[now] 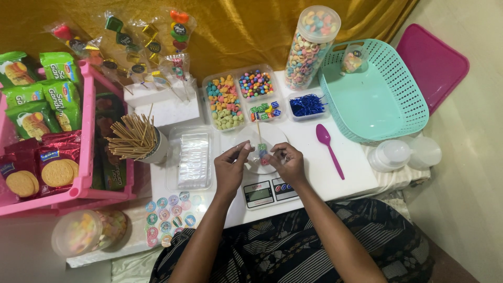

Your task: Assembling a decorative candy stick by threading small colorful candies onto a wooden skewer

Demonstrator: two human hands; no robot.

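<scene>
Candy skewer (pixel 260 144) sits dead centre between the hands, stick pointing away from the person, left hand (pixel 230 167) and right hand (pixel 287 162) both pinching its candied lower end, equally near, over the scale (pixel 270 193).

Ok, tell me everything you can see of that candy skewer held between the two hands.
The thin wooden candy skewer points away from the person above the round clear dish on the small white scale. A few coloured candy cubes sit low on it. The left hand and right hand pinch its lower end.
</scene>
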